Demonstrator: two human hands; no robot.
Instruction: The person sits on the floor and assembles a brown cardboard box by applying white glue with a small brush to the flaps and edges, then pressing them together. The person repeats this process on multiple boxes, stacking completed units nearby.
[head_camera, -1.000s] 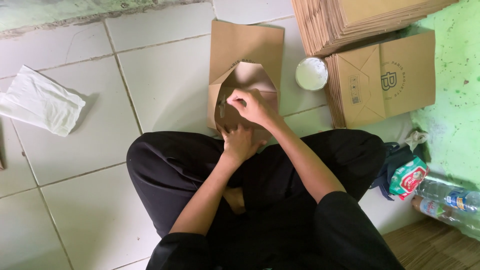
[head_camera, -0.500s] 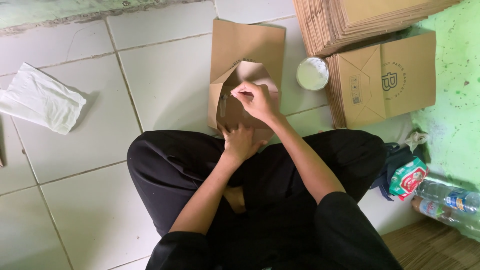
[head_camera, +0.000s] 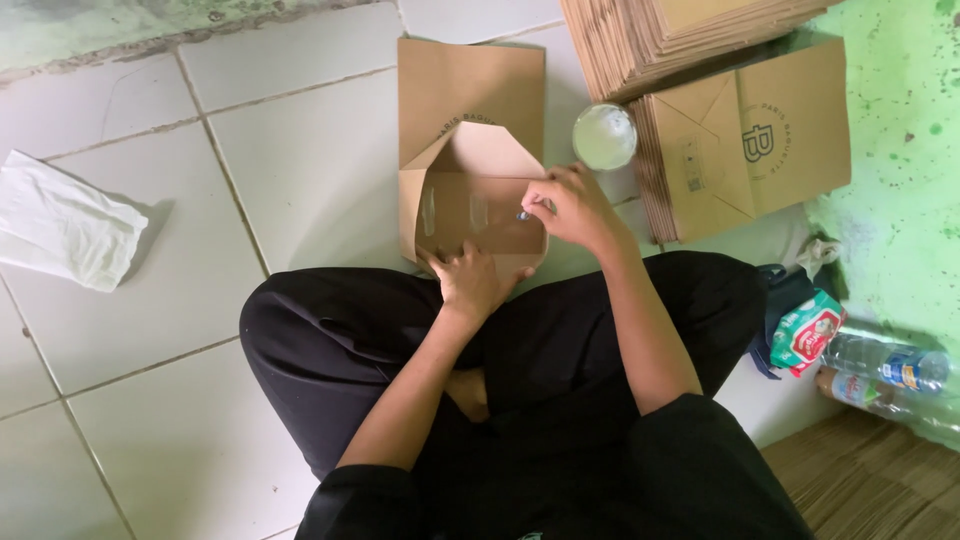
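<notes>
I sit cross-legged on a white tiled floor. A brown paper envelope-style bag (head_camera: 478, 205) with its pointed flap open lies in front of my knees, on top of another flat brown bag (head_camera: 470, 85). My left hand (head_camera: 470, 280) presses on the bag's near edge, holding it down. My right hand (head_camera: 565, 208) hovers over the bag's right side, fingers pinched on a small dark and pale object that is too small to make out.
A round white lidded cup (head_camera: 604, 136) stands just right of the bag. Stacks of flat brown bags (head_camera: 745, 140) lie at the upper right. A white plastic bag (head_camera: 65, 222) lies at left. A tissue pack (head_camera: 806, 326) and plastic bottles (head_camera: 885, 370) lie by the green wall.
My right hand has moved from the middle of the bag to its right side. The bag's flap now stands open and its inner face shows. My left hand stays at the near edge.
</notes>
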